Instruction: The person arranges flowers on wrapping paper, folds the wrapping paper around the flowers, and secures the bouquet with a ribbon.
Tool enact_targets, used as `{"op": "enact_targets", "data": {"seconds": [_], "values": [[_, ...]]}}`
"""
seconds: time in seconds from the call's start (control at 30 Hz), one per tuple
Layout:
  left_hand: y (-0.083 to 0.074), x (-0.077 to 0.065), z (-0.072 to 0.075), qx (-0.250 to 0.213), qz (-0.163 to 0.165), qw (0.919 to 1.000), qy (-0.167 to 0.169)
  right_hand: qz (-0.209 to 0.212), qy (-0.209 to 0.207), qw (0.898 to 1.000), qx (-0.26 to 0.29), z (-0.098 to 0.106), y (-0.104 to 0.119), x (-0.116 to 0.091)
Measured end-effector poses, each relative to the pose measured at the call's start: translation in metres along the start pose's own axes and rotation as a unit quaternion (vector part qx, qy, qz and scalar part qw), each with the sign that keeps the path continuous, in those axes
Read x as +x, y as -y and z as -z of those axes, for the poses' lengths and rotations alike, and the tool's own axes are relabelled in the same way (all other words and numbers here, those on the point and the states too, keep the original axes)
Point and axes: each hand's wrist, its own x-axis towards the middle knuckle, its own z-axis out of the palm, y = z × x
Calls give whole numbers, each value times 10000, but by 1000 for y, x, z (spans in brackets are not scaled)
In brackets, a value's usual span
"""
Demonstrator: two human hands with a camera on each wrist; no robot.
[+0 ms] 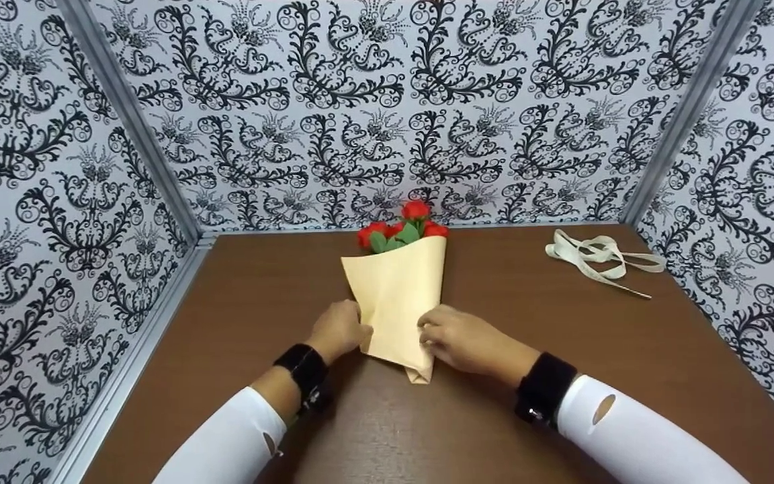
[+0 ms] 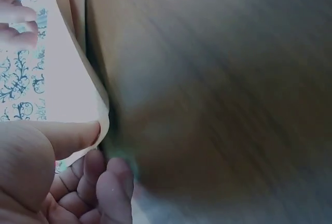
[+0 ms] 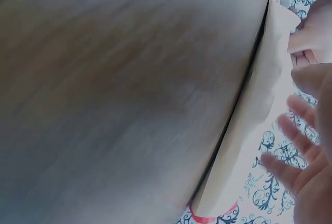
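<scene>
A bouquet of red roses (image 1: pixel 416 210) with green leaves (image 1: pixel 408 233) lies on the brown table, wrapped in cream paper (image 1: pixel 397 296) that narrows to a folded bottom end. At the paper's lower left edge, my left hand (image 1: pixel 338 329) pinches the paper between thumb and fingers; the left wrist view shows the edge of the wrap (image 2: pixel 78 89) bent there. Along the right side is my right hand (image 1: pixel 464 339), its loosely bent fingers close to the wrap. Seen from the right wrist, those fingers (image 3: pixel 298 136) are spread beside the paper (image 3: pixel 254 115). Stems are hidden inside.
A loose tangle of off-white ribbon (image 1: pixel 605 255) lies at the back right of the table (image 1: pixel 259 282). Patterned black-and-white walls (image 1: pixel 373 101) with metal corner posts (image 1: pixel 135 121) enclose the back and both sides.
</scene>
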Motion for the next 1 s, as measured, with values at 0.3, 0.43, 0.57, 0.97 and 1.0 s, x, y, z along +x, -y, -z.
{"op": "enact_targets", "data": {"seconds": [0.3,0.43,0.57,0.97,1.0], "values": [[-12,-6,-6,566,-989,9890,-938,-18,553,9984,-101,-6,-4,-3],[-32,-14,-14,909,-2693,9573,-531,55,577,9983,116,-4,-5,-4],[-43,-22,-21,1425,-3034,9420,162,-295,1075,9927,469,1,-6,-8],[-50,-27,-22,1602,-2676,9487,527,-726,1710,9821,320,10,-7,-20],[-49,-28,-22,1655,-2686,9476,508,-759,1751,9810,339,12,-6,-20]]}}
